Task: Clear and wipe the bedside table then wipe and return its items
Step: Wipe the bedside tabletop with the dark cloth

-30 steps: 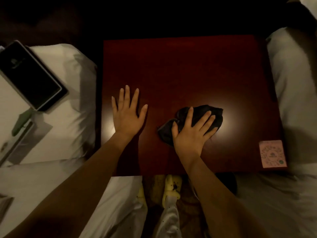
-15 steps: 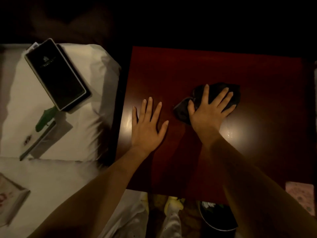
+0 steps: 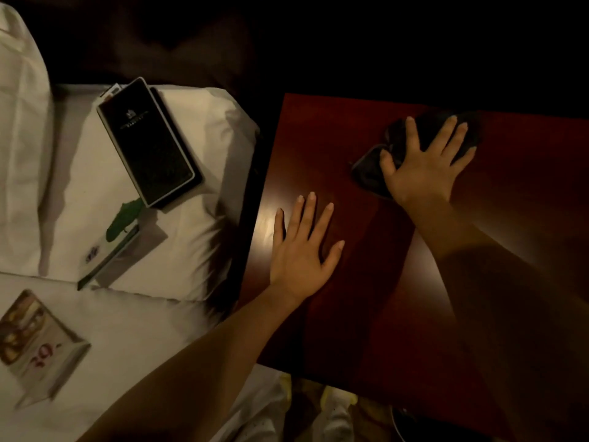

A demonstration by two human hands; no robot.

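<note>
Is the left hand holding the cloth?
No. The left hand lies flat and empty on the table, while the right hand presses the dark cloth.

Dark cloth [image 3: 369,173] bunched on glossy red-brown bedside table [image 3: 334,148].

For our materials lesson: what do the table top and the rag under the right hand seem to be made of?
Table top: probably varnished reddish wood or veneer; it shines with glare near the left hand.
Rag: soft dark cloth; it bunches in folds under the right hand.

L hand [image 3: 299,250] flat, fingers spread, palm down; R hand [image 3: 424,167] stretched fwd, splayed, pressing down.
</note>
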